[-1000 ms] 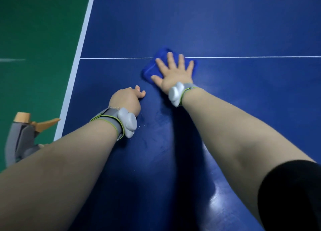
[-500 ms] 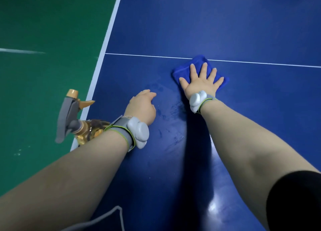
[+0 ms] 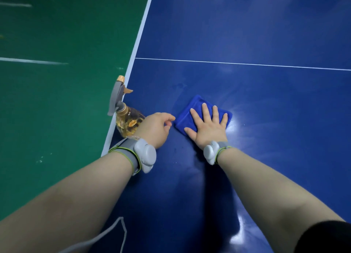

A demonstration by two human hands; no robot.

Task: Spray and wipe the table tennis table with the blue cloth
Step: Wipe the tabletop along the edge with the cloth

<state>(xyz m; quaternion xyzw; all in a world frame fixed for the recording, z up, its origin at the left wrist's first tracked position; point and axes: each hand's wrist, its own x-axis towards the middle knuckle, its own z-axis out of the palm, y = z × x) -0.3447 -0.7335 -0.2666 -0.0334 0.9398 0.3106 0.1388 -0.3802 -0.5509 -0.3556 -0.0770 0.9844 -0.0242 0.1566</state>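
While the right hand (image 3: 208,129) lies flat, fingers spread, on the folded blue cloth (image 3: 197,104) just right of the frame's middle, the wiping stroke looks to be the step in hand. Doing it well is mostly a matter of pressure and coverage.

Nearest, both forearms (image 3: 76,205) reach up from the bottom edge, with grey wrist bands (image 3: 145,156) on them. The left hand (image 3: 155,128), just left of the cloth, rests on the table (image 3: 275,110) with its fingers loosely curled round nothing, and it seems to prop the body.

Keep the palm's weight even so the cloth stays folded, and make overlapping passes. Behind the left hand the spray bottle (image 3: 129,119) sits at the table's left edge, where a wide leftward sweep could knock it onto the green floor (image 3: 57,91). Farther up, faint smears (image 3: 181,85) below the white line (image 3: 247,63) suggest where to wipe next.
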